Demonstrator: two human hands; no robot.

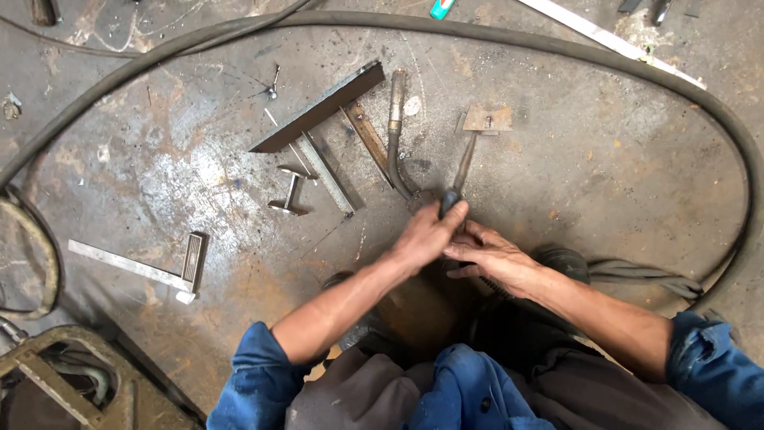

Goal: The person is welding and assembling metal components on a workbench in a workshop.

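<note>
Welding torch (395, 135) lies on floor (605, 175) just far of hands, neck pointing far. Left hand (426, 237) clamped on hammer (460, 177) grip; right hand (489, 256) curled, fingers together, touching it. Risk: head near plate (487, 119), glancing blow could skid plate or hit torch.

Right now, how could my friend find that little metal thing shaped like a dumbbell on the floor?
Start at the long dark angled steel bar lying slantwise on the stained metal floor. Just below it, left of the flat strip, lies the small I-shaped piece. Unlike the long straight bars nearby, it is short, with a thin stem and a crosspiece at each end.
</note>
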